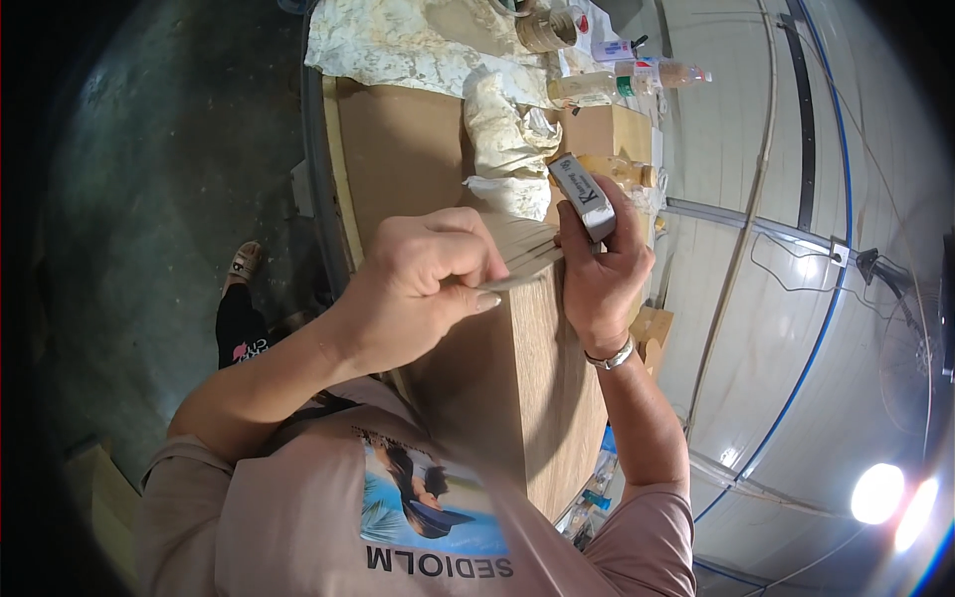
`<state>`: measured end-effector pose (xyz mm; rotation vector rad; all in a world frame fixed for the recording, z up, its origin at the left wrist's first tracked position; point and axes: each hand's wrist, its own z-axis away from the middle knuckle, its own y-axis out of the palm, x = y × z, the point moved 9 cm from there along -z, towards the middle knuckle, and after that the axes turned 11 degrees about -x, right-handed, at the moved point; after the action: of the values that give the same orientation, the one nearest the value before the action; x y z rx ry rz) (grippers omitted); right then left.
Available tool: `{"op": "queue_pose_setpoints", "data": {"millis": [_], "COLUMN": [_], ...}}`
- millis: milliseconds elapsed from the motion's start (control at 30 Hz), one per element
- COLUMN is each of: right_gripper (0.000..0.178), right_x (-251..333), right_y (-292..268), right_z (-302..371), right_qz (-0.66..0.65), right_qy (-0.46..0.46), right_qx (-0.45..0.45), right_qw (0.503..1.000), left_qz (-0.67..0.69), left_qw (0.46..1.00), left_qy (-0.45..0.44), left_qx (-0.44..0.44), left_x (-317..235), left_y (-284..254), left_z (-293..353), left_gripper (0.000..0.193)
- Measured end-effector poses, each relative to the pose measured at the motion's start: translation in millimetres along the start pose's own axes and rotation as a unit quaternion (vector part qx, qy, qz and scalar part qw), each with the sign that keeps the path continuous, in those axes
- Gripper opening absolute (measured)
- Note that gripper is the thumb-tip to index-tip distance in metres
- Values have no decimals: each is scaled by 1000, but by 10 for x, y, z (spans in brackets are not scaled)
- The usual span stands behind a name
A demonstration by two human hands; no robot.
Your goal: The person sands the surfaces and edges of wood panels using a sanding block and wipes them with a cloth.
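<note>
My left hand [423, 274] is closed in a pinch on the near edge of a thin beige, layered sheet or stack of sheets [522, 239]; I cannot tell its exact kind. In my right hand [612, 269] is a small white and grey box [582, 196] with dark print, gripped between thumb and fingers. The right thumb lies close to the far right end of the layered edge. Just below both hands stands a wood-grain panel [547, 388], its pale face turned to the right. The fingers partly hide where sheet and panel meet.
Beyond the hands lie a crumpled whitish cloth [507, 139] and a brown cardboard surface [398, 149]. Plastic bottles [582, 90] and a tape roll [547, 32] are at the far end. Another person's sandalled foot [245, 261] is on the floor at left. A fan [900, 338] is at right.
</note>
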<state>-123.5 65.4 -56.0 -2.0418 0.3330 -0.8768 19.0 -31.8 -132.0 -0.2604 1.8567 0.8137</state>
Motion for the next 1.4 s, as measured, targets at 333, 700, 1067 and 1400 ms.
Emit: {"op": "queue_pose_setpoints", "data": {"millis": [333,700,1067,1400], "right_gripper": [45,43,44,42], "right_x": [-2,-13,-42,-56], "right_y": [-6,-1,-6,-19], "right_z": [-4,-9,-9,-6], "right_qz": [2,6,-1,-19], "right_qy": [3,6,8,12], "right_qx": [-2,-4,-8,-10], "right_qw": [1000,1000,1000,1000], "left_qz": [32,25,44,-147], "left_qw": [999,999,996,986], "left_qy": [-32,-2,46,-70], "left_qx": [20,29,65,-45], "left_x": [105,119,58,805], "left_y": [1,-1,37,-352], "left_z": [-20,-65,-115,-309], "left_gripper": [24,21,24,11]}}
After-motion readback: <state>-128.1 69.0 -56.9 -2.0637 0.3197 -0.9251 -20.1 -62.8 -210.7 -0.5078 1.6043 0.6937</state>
